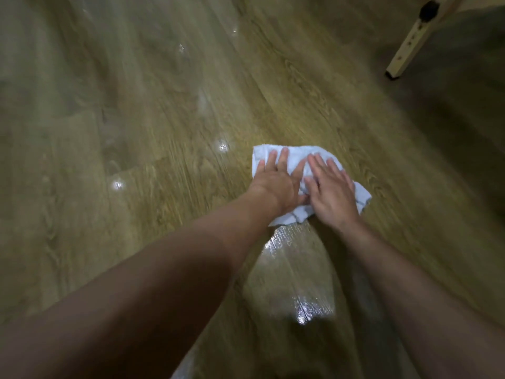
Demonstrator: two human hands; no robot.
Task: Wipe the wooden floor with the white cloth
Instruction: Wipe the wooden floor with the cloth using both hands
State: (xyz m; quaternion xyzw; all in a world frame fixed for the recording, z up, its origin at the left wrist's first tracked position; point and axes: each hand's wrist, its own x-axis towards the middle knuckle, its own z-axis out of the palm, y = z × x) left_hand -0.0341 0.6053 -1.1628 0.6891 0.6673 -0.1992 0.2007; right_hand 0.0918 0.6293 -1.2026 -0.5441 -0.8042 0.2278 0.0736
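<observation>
Left hand (276,184) and right hand (332,191) side by side, fingers (284,158) spread flat, pressing white cloth (296,157) onto wooden floor (164,160), wet sheen nearer the body.

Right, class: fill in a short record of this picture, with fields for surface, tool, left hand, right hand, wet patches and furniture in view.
surface: wooden floor
tool: white cloth, crumpled, lying on the floor
left hand: flat on the cloth, fingers spread
right hand: flat on the cloth beside the left
wet patches: shiny streak between the forearms
furniture: pale wooden leg, top right
</observation>
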